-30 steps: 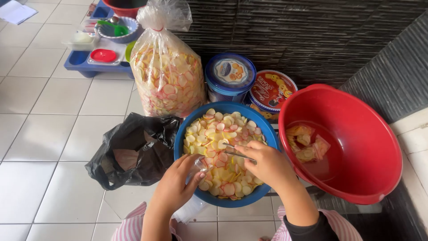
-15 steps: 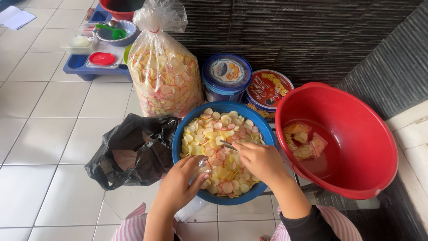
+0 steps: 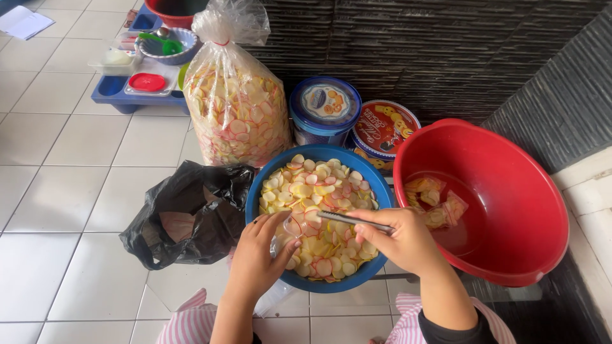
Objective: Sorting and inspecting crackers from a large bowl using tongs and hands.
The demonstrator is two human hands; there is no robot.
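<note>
Hands two | left hand grip pinching small clear bag | right hand grip pinching metal spoon

Yellow, white and pink-rimmed crackers in a blue bowl. Right of the bowl, a red basin; left, a black bag. Behind, a blue tin and a red tin. Below, pink-and-white striped cloth.

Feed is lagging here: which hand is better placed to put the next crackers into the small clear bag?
Probably the right hand: its metal utensil points at the clear bag, which the left hand holds over the blue bowl.
</note>
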